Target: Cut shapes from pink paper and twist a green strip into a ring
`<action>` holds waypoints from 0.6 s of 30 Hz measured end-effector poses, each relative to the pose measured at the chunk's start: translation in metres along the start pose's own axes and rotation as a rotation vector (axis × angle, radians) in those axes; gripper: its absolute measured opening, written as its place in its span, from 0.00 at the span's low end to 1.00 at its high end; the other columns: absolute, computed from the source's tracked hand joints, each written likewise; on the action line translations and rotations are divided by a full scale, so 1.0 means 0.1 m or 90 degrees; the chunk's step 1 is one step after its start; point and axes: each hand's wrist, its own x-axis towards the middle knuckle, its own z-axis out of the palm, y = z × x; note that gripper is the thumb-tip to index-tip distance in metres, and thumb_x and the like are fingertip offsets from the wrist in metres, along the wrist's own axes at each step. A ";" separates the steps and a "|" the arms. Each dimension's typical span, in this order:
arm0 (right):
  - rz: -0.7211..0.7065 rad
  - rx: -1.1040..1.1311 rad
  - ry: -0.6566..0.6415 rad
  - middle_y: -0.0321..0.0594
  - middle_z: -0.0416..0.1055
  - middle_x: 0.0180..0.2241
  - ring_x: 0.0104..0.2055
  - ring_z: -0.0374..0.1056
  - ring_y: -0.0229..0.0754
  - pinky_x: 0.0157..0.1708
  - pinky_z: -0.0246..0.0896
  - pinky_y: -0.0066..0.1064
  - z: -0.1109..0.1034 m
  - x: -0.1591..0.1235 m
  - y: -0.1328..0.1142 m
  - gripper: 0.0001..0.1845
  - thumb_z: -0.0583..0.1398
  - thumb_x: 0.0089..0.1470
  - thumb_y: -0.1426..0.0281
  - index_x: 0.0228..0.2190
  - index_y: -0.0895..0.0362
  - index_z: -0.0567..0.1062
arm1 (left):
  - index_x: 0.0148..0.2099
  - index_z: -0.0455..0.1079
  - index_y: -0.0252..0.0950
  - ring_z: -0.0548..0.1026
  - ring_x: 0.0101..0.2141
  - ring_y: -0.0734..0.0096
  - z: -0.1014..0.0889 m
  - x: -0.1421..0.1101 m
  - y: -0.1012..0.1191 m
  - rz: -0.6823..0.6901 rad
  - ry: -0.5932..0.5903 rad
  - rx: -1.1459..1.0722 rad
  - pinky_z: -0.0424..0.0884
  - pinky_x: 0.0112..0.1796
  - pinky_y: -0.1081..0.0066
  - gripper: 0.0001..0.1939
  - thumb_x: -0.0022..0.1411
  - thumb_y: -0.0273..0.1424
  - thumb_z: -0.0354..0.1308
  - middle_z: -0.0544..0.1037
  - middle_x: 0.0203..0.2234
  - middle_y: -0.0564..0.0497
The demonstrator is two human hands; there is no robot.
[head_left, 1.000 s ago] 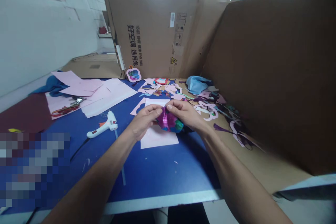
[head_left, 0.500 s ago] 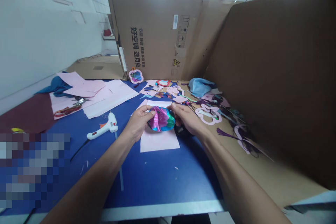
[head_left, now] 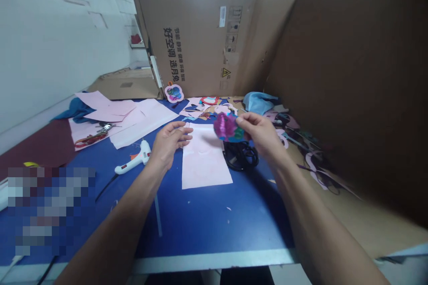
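My right hand (head_left: 262, 133) pinches a crumpled piece of iridescent magenta, blue and green foil (head_left: 227, 128) by its edge, holding it above the far end of a pale pink paper sheet (head_left: 203, 160). My left hand (head_left: 169, 142) hovers open over the sheet's left edge, its fingers apart and holding nothing. A white hot glue gun (head_left: 133, 159) lies on its side to the left of that hand. Just below the foil sits a coiled black cable (head_left: 240, 156).
The blue tabletop (head_left: 207, 227) is strewn with pink paper sheets (head_left: 143, 122), scissors (head_left: 106, 129) and cut paper scraps (head_left: 200, 111). A light blue cloth (head_left: 259, 102) lies at the back. Tall cardboard panels (head_left: 197, 35) stand behind and to the right.
My left hand has let go of the foil and moved left. My right hand has lifted the foil up and to the right, which uncovers the black cable.
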 end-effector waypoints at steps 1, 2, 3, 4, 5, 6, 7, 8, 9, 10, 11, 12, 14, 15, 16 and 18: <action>0.002 0.003 0.037 0.29 0.63 0.19 0.18 0.54 0.32 0.17 0.46 0.27 -0.06 0.03 0.00 0.17 0.72 0.48 0.56 0.28 0.54 0.76 | 0.46 0.74 0.36 0.81 0.34 0.67 -0.03 0.02 0.01 0.013 0.025 0.017 0.74 0.35 0.69 0.15 0.57 0.33 0.67 0.85 0.40 0.43; 0.003 0.005 0.068 0.29 0.63 0.19 0.18 0.54 0.32 0.17 0.46 0.27 -0.12 0.05 0.00 0.16 0.72 0.47 0.57 0.28 0.54 0.76 | 0.46 0.75 0.36 0.81 0.34 0.66 -0.06 0.04 0.01 0.028 0.046 0.044 0.74 0.35 0.69 0.14 0.57 0.32 0.66 0.85 0.40 0.43; 0.003 0.005 0.095 0.29 0.63 0.19 0.17 0.54 0.32 0.16 0.46 0.27 -0.17 0.08 0.00 0.16 0.72 0.46 0.57 0.28 0.55 0.76 | 0.45 0.75 0.36 0.80 0.35 0.66 -0.09 0.06 0.00 0.048 0.059 0.084 0.73 0.36 0.68 0.13 0.57 0.32 0.66 0.85 0.40 0.44; 0.002 0.005 0.116 0.29 0.63 0.19 0.17 0.54 0.32 0.16 0.46 0.27 -0.21 0.10 0.00 0.16 0.72 0.46 0.58 0.28 0.55 0.76 | 0.45 0.76 0.37 0.80 0.36 0.64 -0.12 0.08 -0.01 0.074 0.066 0.138 0.73 0.38 0.68 0.12 0.57 0.31 0.66 0.84 0.40 0.44; -0.001 0.006 0.132 0.30 0.64 0.19 0.17 0.54 0.32 0.16 0.47 0.26 -0.25 0.11 0.01 0.16 0.72 0.46 0.58 0.28 0.55 0.76 | 0.44 0.77 0.37 0.79 0.38 0.63 -0.14 0.09 -0.02 0.103 0.068 0.205 0.72 0.40 0.67 0.11 0.56 0.30 0.66 0.84 0.40 0.45; -0.005 0.006 0.145 0.30 0.64 0.19 0.17 0.54 0.32 0.16 0.47 0.26 -0.28 0.12 0.02 0.16 0.73 0.45 0.58 0.28 0.55 0.76 | 0.43 0.79 0.38 0.79 0.39 0.61 -0.16 0.09 -0.04 0.128 0.064 0.280 0.72 0.43 0.65 0.11 0.56 0.29 0.67 0.84 0.40 0.45; -0.010 0.006 0.153 0.30 0.64 0.19 0.17 0.54 0.32 0.16 0.47 0.26 -0.30 0.13 0.02 0.16 0.73 0.46 0.59 0.28 0.55 0.77 | 0.41 0.80 0.39 0.78 0.40 0.59 -0.18 0.09 -0.06 0.149 0.056 0.352 0.71 0.44 0.64 0.10 0.55 0.29 0.67 0.83 0.39 0.45; -0.016 0.007 0.160 0.30 0.64 0.19 0.17 0.54 0.32 0.15 0.47 0.26 -0.32 0.14 0.03 0.15 0.73 0.46 0.59 0.28 0.55 0.77 | 0.40 0.81 0.39 0.77 0.41 0.57 -0.20 0.09 -0.08 0.165 0.048 0.413 0.70 0.46 0.63 0.10 0.53 0.28 0.68 0.82 0.38 0.45; -0.020 0.006 0.164 0.30 0.64 0.18 0.17 0.54 0.32 0.15 0.47 0.26 -0.34 0.15 0.04 0.15 0.73 0.46 0.59 0.28 0.55 0.77 | 0.38 0.81 0.40 0.76 0.41 0.55 -0.22 0.09 -0.11 0.175 0.043 0.456 0.69 0.46 0.62 0.10 0.51 0.27 0.70 0.81 0.37 0.45; -0.022 0.004 0.167 0.30 0.64 0.18 0.17 0.55 0.32 0.15 0.47 0.26 -0.35 0.15 0.04 0.15 0.73 0.46 0.59 0.28 0.55 0.77 | 0.37 0.81 0.41 0.76 0.42 0.52 -0.23 0.08 -0.14 0.184 0.042 0.476 0.69 0.46 0.61 0.10 0.49 0.27 0.71 0.80 0.35 0.45; -0.022 0.001 0.169 0.31 0.64 0.18 0.17 0.55 0.32 0.15 0.47 0.26 -0.35 0.15 0.05 0.15 0.73 0.46 0.59 0.28 0.56 0.77 | 0.34 0.81 0.41 0.75 0.43 0.50 -0.24 0.08 -0.16 0.190 0.046 0.478 0.68 0.46 0.61 0.10 0.47 0.27 0.72 0.78 0.32 0.46; -0.022 -0.002 0.170 0.31 0.64 0.18 0.17 0.55 0.32 0.15 0.47 0.26 -0.36 0.16 0.05 0.15 0.73 0.46 0.59 0.28 0.56 0.77 | 0.32 0.80 0.41 0.74 0.44 0.48 -0.24 0.07 -0.19 0.194 0.052 0.472 0.68 0.46 0.61 0.09 0.45 0.27 0.72 0.76 0.30 0.46; -0.018 -0.009 0.167 0.30 0.64 0.18 0.16 0.55 0.32 0.15 0.47 0.27 -0.36 0.16 0.06 0.16 0.73 0.46 0.58 0.28 0.56 0.77 | 0.29 0.78 0.41 0.73 0.46 0.45 -0.23 0.07 -0.23 0.183 0.057 0.492 0.68 0.46 0.60 0.08 0.45 0.29 0.72 0.74 0.28 0.45; -0.017 -0.011 0.163 0.30 0.64 0.18 0.16 0.55 0.32 0.15 0.47 0.27 -0.36 0.16 0.05 0.17 0.73 0.46 0.57 0.28 0.55 0.77 | 0.29 0.77 0.41 0.73 0.46 0.45 -0.22 0.06 -0.24 0.167 0.049 0.540 0.68 0.46 0.59 0.06 0.47 0.30 0.71 0.75 0.29 0.44; -0.017 -0.011 0.160 0.30 0.64 0.18 0.16 0.55 0.32 0.15 0.47 0.27 -0.35 0.16 0.05 0.17 0.73 0.45 0.57 0.28 0.55 0.77 | 0.31 0.78 0.41 0.73 0.46 0.45 -0.21 0.06 -0.24 0.150 0.034 0.610 0.68 0.46 0.58 0.05 0.50 0.32 0.69 0.76 0.32 0.43; -0.014 -0.004 0.154 0.29 0.63 0.18 0.16 0.54 0.31 0.15 0.48 0.26 -0.35 0.16 0.05 0.18 0.74 0.44 0.56 0.27 0.55 0.77 | 0.36 0.79 0.40 0.74 0.46 0.45 -0.19 0.06 -0.24 0.117 -0.004 0.770 0.69 0.46 0.55 0.06 0.57 0.35 0.64 0.79 0.38 0.41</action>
